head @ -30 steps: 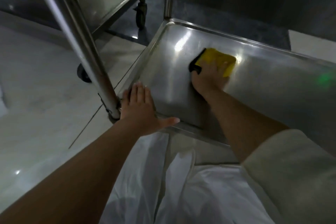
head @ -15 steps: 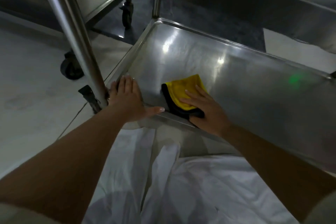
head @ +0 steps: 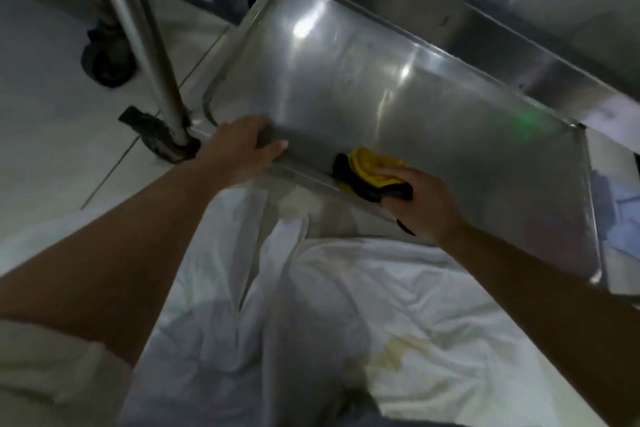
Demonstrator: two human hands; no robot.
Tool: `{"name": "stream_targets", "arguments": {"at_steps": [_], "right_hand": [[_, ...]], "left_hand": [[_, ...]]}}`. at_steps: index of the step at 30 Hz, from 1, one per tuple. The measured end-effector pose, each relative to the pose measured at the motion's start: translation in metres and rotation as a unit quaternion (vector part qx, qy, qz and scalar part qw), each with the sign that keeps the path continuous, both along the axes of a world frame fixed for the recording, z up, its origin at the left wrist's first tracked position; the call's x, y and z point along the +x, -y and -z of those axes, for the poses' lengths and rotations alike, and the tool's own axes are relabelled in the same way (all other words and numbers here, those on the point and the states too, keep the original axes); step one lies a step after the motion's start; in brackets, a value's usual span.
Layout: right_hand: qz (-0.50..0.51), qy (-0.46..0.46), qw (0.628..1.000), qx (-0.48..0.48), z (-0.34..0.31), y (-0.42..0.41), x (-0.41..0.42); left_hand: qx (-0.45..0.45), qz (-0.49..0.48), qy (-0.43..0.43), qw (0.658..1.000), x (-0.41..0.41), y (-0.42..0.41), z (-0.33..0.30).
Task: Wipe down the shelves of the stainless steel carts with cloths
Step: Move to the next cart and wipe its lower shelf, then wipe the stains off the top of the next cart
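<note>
Two hands were on the near edge of the cart's lower shelf [head: 363, 80]. The left hand [head: 239, 149] gripped the rim near the corner, its fingers curled over the edge into the tray and its thumb lying along the rim toward the right hand. The right hand [head: 424, 203] grasped a bunched cloth [head: 372, 170], yellow on one face and black on the other, and held it against the rim; the cloth stuck out leftward from the fingers, sitting between the two hands and closer to the right one. A thin black strip showed below the right hand, but what it was could not be told.

Beyond both hands the shelf spread as a shallow steel tray with raised edges, catching bright reflections and a faint green spot of light ahead of the right hand. An upper shelf [head: 519, 10] of the same cart ran across the top, farther away than the hands. Just left of the left hand a steel post [head: 145, 45] came down to the shelf corner, with a dark bracket at its foot. Farther left and beyond that post a black caster [head: 107, 59] stood on the pale floor [head: 52, 114]. Below the hands, nearest the camera, lay white creased fabric [head: 346, 305] with a yellowish stain under the right forearm. A rolled pale sleeve [head: 52, 374] covered the left upper arm at the bottom left corner.
</note>
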State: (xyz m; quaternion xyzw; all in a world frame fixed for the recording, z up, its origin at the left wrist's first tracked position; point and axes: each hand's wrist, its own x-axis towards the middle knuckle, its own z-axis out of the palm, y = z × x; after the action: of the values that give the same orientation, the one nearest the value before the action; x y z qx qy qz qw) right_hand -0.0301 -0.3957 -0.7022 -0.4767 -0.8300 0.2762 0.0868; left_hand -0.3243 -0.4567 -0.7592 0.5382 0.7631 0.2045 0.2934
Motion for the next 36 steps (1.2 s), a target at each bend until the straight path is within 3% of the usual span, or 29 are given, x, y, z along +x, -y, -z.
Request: {"name": "stream_targets", "arguments": {"at_steps": [3, 8, 16, 21, 26, 31, 36], "right_hand": [[0.019, -0.051, 0.996, -0.076, -0.037, 0.026, -0.021], [-0.005, -0.083, 0.981, -0.177, -0.129, 0.092, -0.055], [-0.103, -0.114, 0.951, -0.269, -0.382, 0.161, -0.129], [-0.158, -0.135, 0.951, -0.229, -0.557, 0.174, -0.202], [-0.19, -0.159, 0.957, -0.152, -0.691, 0.179, -0.268], [-0.203, -0.198, 0.956, -0.082, -0.769, 0.173, -0.317], [-0.221, -0.243, 0.944, -0.04, -0.818, 0.162, -0.362]], "left_hand": [[-0.021, -0.029, 0.113, 0.993, 0.03, 0.034, -0.03], [-0.036, -0.007, 0.166, 0.985, 0.047, 0.109, -0.118], [0.032, -0.075, 0.185, 0.979, -0.022, 0.207, -0.38], [0.07, -0.112, 0.133, 0.982, -0.096, 0.231, -0.566], [0.127, -0.152, 0.07, 0.978, -0.172, 0.254, -0.708], [0.182, -0.167, 0.056, 0.967, -0.217, 0.274, -0.8], [0.217, -0.171, 0.034, 0.96, -0.261, 0.269, -0.852]]}}
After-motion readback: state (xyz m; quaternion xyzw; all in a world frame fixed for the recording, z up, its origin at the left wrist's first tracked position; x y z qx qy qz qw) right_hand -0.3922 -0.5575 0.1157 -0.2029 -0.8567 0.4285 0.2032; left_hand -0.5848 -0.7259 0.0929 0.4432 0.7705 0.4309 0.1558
